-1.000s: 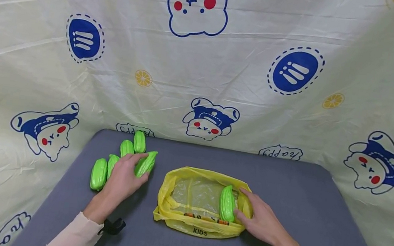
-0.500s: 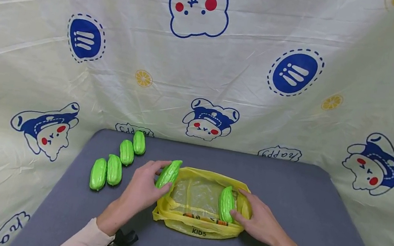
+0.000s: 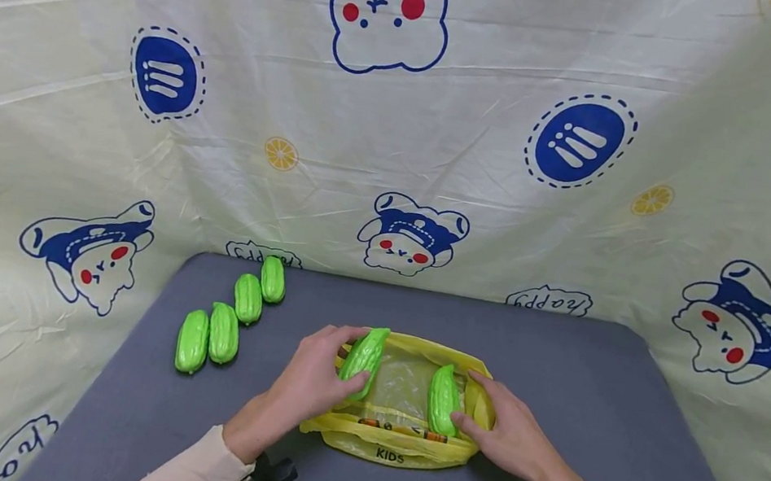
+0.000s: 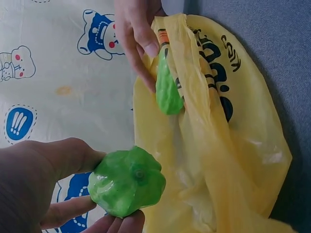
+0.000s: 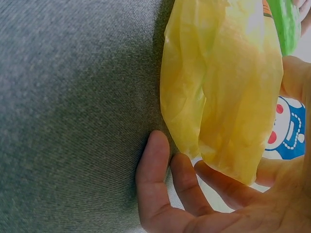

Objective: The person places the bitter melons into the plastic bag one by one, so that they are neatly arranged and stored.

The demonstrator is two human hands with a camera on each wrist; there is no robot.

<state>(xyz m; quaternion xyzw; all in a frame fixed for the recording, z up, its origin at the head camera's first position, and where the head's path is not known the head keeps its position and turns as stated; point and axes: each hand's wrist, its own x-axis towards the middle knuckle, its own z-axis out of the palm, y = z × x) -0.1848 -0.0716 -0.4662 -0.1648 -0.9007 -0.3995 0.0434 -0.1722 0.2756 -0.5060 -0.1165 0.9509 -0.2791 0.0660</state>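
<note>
Left grip (image 3: 321, 371) pinches a bitter gourd (image 3: 363, 362) over a yellow plastic bag (image 3: 432, 456); right grip (image 3: 514, 430) holds its side, presumably to keep the mouth spread.

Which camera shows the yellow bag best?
The head view: the whole yellow bag, open mouth too, though the left hand and right hand hide bits. The left wrist view crops it; the right wrist view shows one end.
</note>
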